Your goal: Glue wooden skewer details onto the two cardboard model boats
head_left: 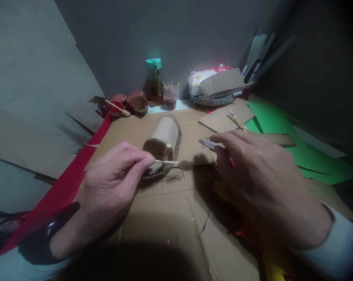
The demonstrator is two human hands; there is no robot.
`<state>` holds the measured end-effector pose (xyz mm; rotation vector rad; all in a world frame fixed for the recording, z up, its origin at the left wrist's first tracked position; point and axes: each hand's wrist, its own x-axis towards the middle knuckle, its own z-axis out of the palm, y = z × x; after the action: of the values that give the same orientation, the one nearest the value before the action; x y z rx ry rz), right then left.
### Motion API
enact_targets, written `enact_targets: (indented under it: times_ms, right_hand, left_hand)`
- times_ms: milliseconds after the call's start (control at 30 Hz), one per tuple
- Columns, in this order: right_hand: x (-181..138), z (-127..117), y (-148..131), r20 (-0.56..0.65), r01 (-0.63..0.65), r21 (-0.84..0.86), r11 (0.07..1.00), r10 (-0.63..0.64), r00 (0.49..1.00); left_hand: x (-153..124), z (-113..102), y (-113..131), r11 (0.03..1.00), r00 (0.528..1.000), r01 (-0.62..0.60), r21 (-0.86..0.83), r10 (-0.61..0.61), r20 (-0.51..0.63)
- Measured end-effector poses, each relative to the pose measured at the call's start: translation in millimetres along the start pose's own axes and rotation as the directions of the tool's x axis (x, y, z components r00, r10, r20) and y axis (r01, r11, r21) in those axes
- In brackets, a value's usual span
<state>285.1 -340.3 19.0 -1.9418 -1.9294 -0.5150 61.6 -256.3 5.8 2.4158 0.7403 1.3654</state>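
Note:
My left hand (117,175) pinches a thin wooden stick (167,161) between thumb and fingertips. On the stick's right end is a small flat brown oval piece (185,165), like a tiny paddle. My right hand (252,183) is closed around a tool with a narrow grey metal tip (208,144); a bit of red shows between the fingers, and its kind is hidden by the hand. Just behind the stick lies a half-round cardboard tunnel (163,130) with a rough dark rim. A short light-brown peg (167,151) shows at its open front.
Brown cardboard (153,218) covers the table. At the back stand a bottle with a teal lid (153,64), a plastic cup of small sticks (171,97) and a basket (211,100) piled with packaging and corrugated card. Red pieces (119,102) sit back left; green sheet (325,164) lies right.

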Motion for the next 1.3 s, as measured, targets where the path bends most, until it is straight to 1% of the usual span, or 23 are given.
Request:
enact_targets:
  times_ms: [67,133,233,333,433,567,633,700,767,867,933,1000,1100,1167,1300]
  right_hand:
    - [1.7,-4.8,4.0,-0.024,-0.066,-0.064,0.996,0.065,0.998]
    - [3.6,-10.4,8.1,-0.047,-0.118,-0.087,0.989,0.115,0.992]
    - [6.2,-18.8,14.9,-0.122,-0.16,-0.061,0.985,0.152,0.981]
    - [8.2,-23.9,19.7,-0.203,-0.153,0.039,0.987,0.158,0.966]
    - [8.6,-23.5,19.0,-0.202,-0.105,0.156,0.982,0.136,0.97]
    - [5.2,-17.8,10.6,-0.144,-0.031,0.238,0.971,0.067,0.987]
    - [3.0,-14.8,5.6,-0.139,0.006,0.287,0.958,0.036,0.99]
    - [1.4,-12.2,0.9,-0.152,0.069,0.328,0.942,-0.019,0.988]
    - [0.7,-10.2,-3.6,-0.146,0.118,0.378,0.918,-0.067,0.987]
    - [1.3,-9.6,-11.0,-0.108,0.131,0.491,0.861,-0.089,0.99]
    - [2.5,-11.4,-17.0,-0.138,0.154,0.537,0.829,-0.093,0.986]
    - [4.2,-14.0,-24.0,-0.182,0.187,0.533,0.825,-0.104,0.978]
    - [7.2,-16.9,-35.6,-0.215,0.247,0.491,0.835,-0.158,0.964]
    - [9.5,-17.3,-43.5,-0.203,0.266,0.487,0.832,-0.188,0.961]
    - [15.1,-16.5,-56.6,-0.14,0.242,0.469,0.85,-0.199,0.97]
  left_hand:
    - [-0.4,0.1,-0.4,1.0,1.0,0.005,-0.016,-0.005,0.004]
    - [-0.5,0.4,-0.4,1.0,1.0,0.014,-0.025,-0.014,0.011]
    - [-0.6,0.7,-0.1,0.999,1.0,0.026,-0.038,-0.025,0.016]
    - [-0.9,0.7,-0.1,0.998,0.999,0.033,-0.047,-0.032,0.025]
    - [-1.3,0.3,-0.5,0.998,1.0,0.018,-0.062,-0.017,0.016]
    - [-0.5,0.5,0.4,0.998,1.0,0.007,-0.058,-0.005,0.027]
    - [0.3,1.2,1.7,0.999,0.999,0.004,-0.039,-0.003,0.04]
    - [0.9,2.2,3.0,1.0,0.999,-0.004,-0.025,0.005,0.047]
    - [0.9,3.0,3.5,1.0,0.999,-0.022,-0.021,0.022,0.041]
    - [-0.3,3.2,3.0,0.999,0.999,-0.025,-0.024,0.026,0.036]
    - [-1.5,3.0,2.3,0.999,0.999,-0.023,-0.03,0.025,0.037]
    - [-2.4,2.9,2.0,0.999,0.999,-0.025,-0.033,0.026,0.031]
    - [-2.9,3.3,2.1,0.999,1.0,-0.018,-0.041,0.018,0.013]
    - [-3.1,3.6,2.6,0.999,1.0,-0.004,-0.041,0.005,0.014]
    - [-3.2,4.1,4.0,0.998,1.0,-0.001,-0.055,0.002,0.024]
